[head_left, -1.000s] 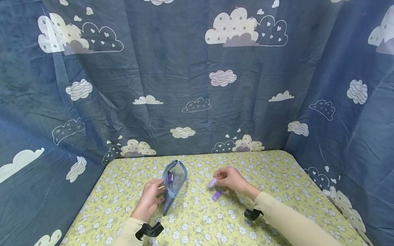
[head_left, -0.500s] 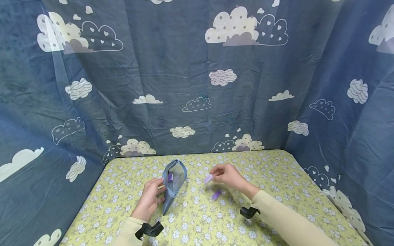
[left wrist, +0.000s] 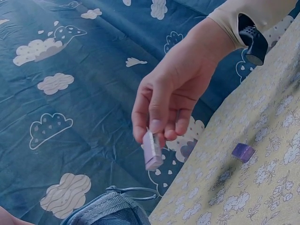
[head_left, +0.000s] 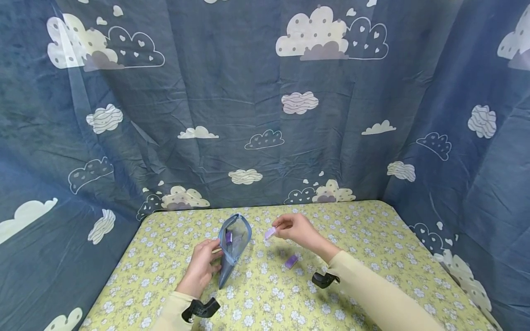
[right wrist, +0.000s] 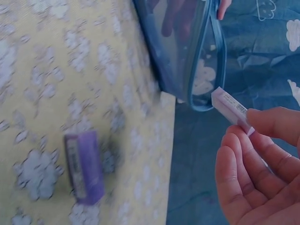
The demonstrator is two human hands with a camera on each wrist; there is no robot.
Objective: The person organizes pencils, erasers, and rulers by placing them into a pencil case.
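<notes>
My left hand (head_left: 200, 266) grips the left side of a blue zip pouch (head_left: 225, 272) with see-through mesh-like walls, holding it upright with its mouth spread. A dark purple block (head_left: 229, 237) shows inside. Between thumb and fingertips, my right hand (head_left: 299, 230) pinches a small pale-lilac block (head_left: 270, 233), held above the table just right of the pouch. The right wrist view shows a printed barcode on this lilac block (right wrist: 232, 110). Below the right hand, a deeper purple block (head_left: 291, 262) lies on the cloth; a pale label runs along its side in the right wrist view.
A yellow flowered cloth (head_left: 265, 299) covers the table. Blue curtains (head_left: 256, 115) with cloud prints hang behind it and at both sides. Black wrist cameras (head_left: 201, 309) are strapped to both wrists.
My right hand has moved left and slightly away from me with the lilac block, nearing the pouch. My left hand and the pouch stay almost still, as does the block on the cloth.
</notes>
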